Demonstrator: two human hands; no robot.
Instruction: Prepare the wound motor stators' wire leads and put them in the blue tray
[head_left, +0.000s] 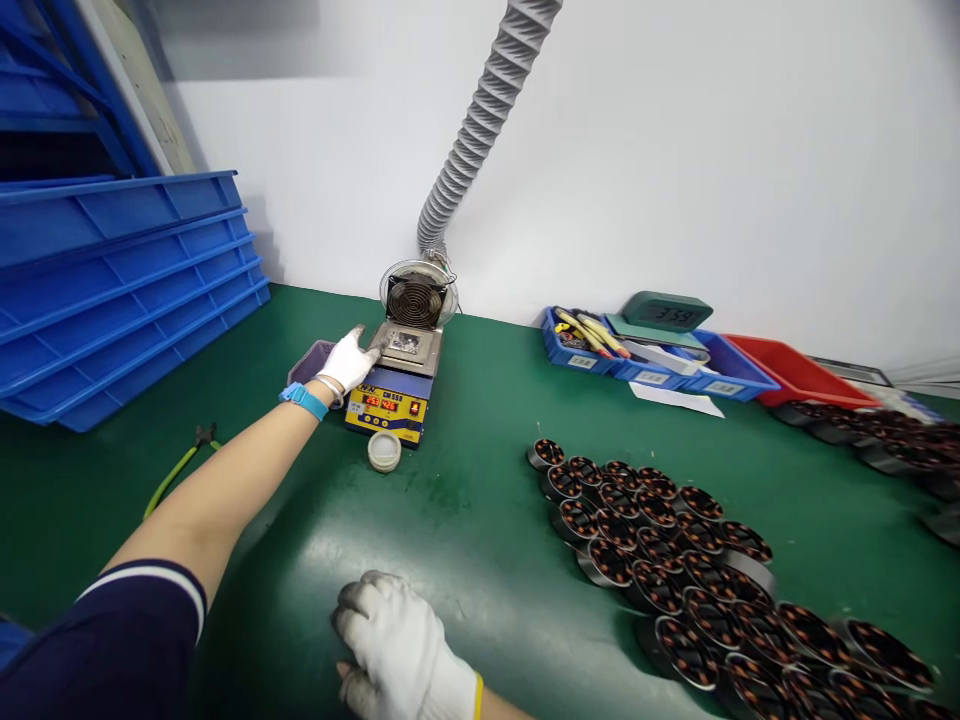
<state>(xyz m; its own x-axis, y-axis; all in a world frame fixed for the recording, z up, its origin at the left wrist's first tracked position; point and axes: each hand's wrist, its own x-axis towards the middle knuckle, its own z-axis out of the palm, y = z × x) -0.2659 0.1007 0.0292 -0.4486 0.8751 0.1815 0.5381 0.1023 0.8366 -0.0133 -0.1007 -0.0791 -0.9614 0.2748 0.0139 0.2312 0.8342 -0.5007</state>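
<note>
My left hand, in a white glove with grey-stained fingertips, reaches to the left edge of a solder pot. Its fingers are apart, with nothing seen in them. The pot has a yellow front panel with red digits, and silvery metal shows in its opening. A small round pale container stands before the panel. My right hand, also gloved, is low over the green table with its fingers curled closed; whatever they may hold is hidden. To its right stand several round motor stators with copper windings.
Blue crates are stacked at left, near green-handled cutters. A fan guard and grey duct hose rise behind the pot. Blue bins, a digital clock and a red bin line the back right.
</note>
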